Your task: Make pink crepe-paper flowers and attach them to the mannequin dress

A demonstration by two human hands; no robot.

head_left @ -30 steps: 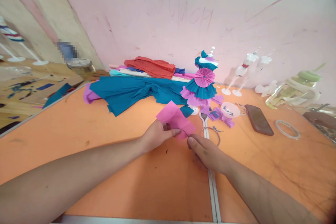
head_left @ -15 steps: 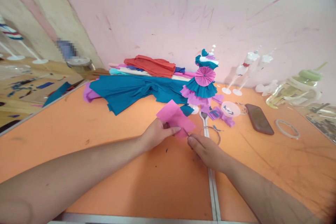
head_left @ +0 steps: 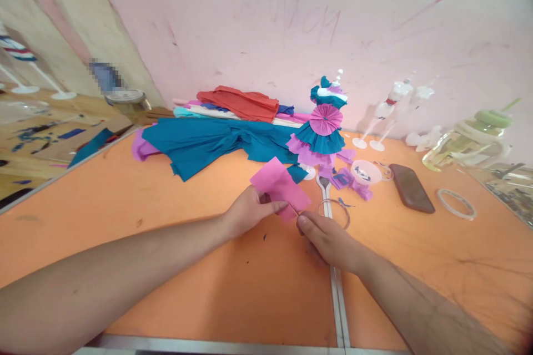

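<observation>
A piece of pink paper [head_left: 277, 180] is pinched between the thumb and fingers of my left hand [head_left: 252, 211], above the orange table [head_left: 175, 266]. My right hand [head_left: 322, 236] is closed on a thin tool [head_left: 294, 209], whose tip touches the paper's lower right edge; most of the tool is hidden in the fingers. Behind the hands stands a small mannequin [head_left: 325, 122] dressed in teal and pink pleated paper. Teal crepe paper [head_left: 208, 144] lies spread out to its left.
Folded red paper [head_left: 239, 102] lies by the wall. On the right are a small bowl [head_left: 366, 172], a phone [head_left: 412, 188], a tape ring [head_left: 456, 203], white mannequins [head_left: 391, 102] and a green-lidded jug [head_left: 470, 136]. Another ring [head_left: 347, 216] lies beside my right hand.
Both hands stay nearly in place. The thin tool's angle at the paper's edge has shifted slightly.
</observation>
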